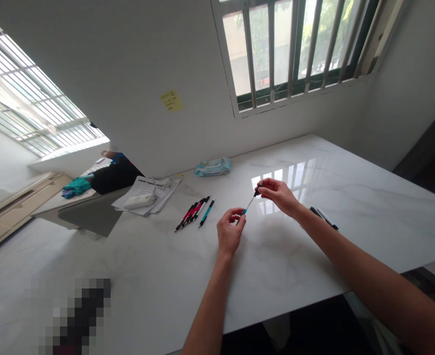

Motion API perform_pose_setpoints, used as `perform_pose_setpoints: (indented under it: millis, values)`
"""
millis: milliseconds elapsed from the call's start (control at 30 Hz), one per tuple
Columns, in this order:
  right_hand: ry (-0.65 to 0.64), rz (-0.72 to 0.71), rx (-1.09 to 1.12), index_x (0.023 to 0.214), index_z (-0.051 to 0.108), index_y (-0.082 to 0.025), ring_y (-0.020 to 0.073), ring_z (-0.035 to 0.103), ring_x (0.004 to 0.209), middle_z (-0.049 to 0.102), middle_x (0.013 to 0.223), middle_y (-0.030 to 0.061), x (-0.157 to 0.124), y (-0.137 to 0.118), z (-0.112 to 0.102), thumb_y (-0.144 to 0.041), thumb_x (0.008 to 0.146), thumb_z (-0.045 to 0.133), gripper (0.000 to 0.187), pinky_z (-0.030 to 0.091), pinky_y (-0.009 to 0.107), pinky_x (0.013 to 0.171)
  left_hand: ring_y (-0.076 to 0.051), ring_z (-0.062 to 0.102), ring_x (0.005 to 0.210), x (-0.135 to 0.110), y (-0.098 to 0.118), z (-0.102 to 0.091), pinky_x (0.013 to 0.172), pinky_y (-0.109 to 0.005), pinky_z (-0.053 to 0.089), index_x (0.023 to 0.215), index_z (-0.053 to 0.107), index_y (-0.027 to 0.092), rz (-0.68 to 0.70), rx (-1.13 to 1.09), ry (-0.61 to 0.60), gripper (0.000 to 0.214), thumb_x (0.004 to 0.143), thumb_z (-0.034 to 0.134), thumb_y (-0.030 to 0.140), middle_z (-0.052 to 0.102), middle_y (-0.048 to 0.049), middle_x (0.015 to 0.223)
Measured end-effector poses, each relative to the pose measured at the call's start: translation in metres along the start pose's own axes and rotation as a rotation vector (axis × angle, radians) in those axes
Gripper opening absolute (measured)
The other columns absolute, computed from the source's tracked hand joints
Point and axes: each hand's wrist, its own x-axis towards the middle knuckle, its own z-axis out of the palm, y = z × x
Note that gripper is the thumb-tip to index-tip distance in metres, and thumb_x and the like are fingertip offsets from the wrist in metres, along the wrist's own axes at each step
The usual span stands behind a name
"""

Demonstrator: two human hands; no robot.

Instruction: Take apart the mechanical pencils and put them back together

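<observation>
So the left hand [230,232] is pinching the teal end of one slim pen [249,203] between thumb and fingers, and the right hand [277,196] is gripping its dark end, so the pen sits in the air between them, just over the table. Just left of that, on the white marble table [147,276], there's a bunch of red-and-black pens [191,213], maybe five, hard to count since they overlap, with one teal pen [206,212] right beside them. Two more pens [324,218] lie just past the right forearm [350,251]. Further back are one stack of papers [145,195] with one white charger [139,200] on top, and one pack of wipes [212,167].
</observation>
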Motion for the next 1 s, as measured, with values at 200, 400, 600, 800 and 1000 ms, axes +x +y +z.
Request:
perform_pose_setpoints:
  millis: [200,400,600,800,1000]
  values:
    - [-0.044,-0.003,-0.014,0.101,0.07,-0.021,0.0203,0.073,0.094,0.077,0.102,0.0063,0.001,0.004,0.0,-0.045,0.073,0.087,0.04,0.055,0.034,0.086,-0.018,0.07,0.08,-0.001,0.001,-0.001,0.084,-0.032,0.053,0.099,0.079,0.022,-0.002,-0.015,-0.003,0.019,0.082,0.073,0.027,0.078,-0.0037,0.093]
    - [-0.072,0.001,-0.017,0.099,0.071,-0.021,0.02,0.073,0.092,0.075,0.098,0.0046,0.0,0.005,0.0,-0.044,0.073,0.087,0.038,0.056,0.035,0.087,-0.017,0.07,0.08,-0.001,0.002,-0.001,0.085,-0.032,0.052,0.099,0.079,0.023,-0.005,-0.015,0.01,0.018,0.082,0.073,0.027,0.078,-0.0031,0.093]
    - [-0.189,-0.006,-0.112,0.104,0.071,-0.021,0.0198,0.073,0.087,0.076,0.094,0.0042,-0.005,0.003,0.006,-0.036,0.074,0.085,0.036,0.057,0.038,0.085,-0.017,0.07,0.078,-0.001,0.002,-0.001,0.083,-0.032,0.051,0.098,0.079,0.023,0.037,-0.026,0.011,0.017,0.082,0.074,0.027,0.078,-0.0031,0.093]
    - [-0.316,-0.013,-0.168,0.102,0.072,-0.019,0.0217,0.075,0.093,0.078,0.099,0.0066,-0.007,0.006,0.009,-0.035,0.076,0.084,0.032,0.057,0.037,0.087,-0.017,0.07,0.079,-0.002,0.002,-0.001,0.084,-0.033,0.05,0.098,0.077,0.023,0.062,0.003,0.007,0.016,0.084,0.073,0.025,0.078,-0.0035,0.097]
    - [-0.312,-0.026,-0.315,0.099,0.073,-0.02,0.0219,0.075,0.086,0.079,0.09,0.0058,-0.004,0.011,0.001,-0.043,0.077,0.084,0.034,0.056,0.034,0.079,-0.018,0.068,0.079,-0.004,0.003,0.0,0.082,-0.032,0.051,0.097,0.078,0.024,0.113,-0.003,0.0,0.015,0.083,0.073,0.023,0.078,-0.0036,0.096]
